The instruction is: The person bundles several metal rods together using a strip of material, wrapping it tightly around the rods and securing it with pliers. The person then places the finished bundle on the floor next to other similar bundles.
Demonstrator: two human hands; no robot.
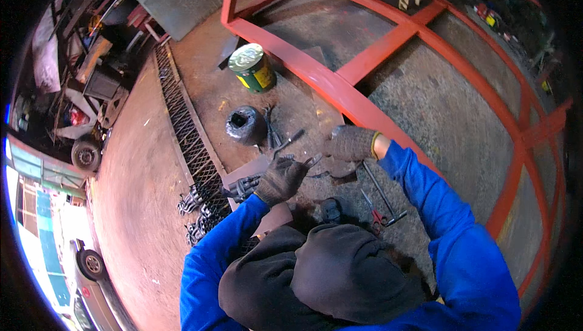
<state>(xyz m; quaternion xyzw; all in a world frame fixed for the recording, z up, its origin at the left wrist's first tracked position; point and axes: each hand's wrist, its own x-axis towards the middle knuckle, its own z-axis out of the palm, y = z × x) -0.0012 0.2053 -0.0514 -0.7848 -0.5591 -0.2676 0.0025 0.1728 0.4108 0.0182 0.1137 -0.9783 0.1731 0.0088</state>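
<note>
Closest to me, below my hands, my blue sleeves (452,240) and dark hooded top (322,282) fill the bottom of the view. Just toward me from the red steel frame (340,91), a pair of red-handled pliers (373,212) and a long metal rod tool (382,194) lie on the concrete floor (146,209).

My left hand (280,179), in a dark knit glove, is clenched around a thin curved metal piece (313,161) whose tip sticks out toward the frame. My right hand (351,144), in a grey glove, lies right against the frame's nearest bar, fingers curled; I cannot tell whether it grips anything. The two hands are near each other, the metal piece between them.

Farther from the frame on my left, a black decorative ironwork grille (188,137) runs along the floor. Beyond my hands, beside the frame's near bar, sits a coil of dark wire (244,124), and past that a green and yellow paint can (252,67).
</note>
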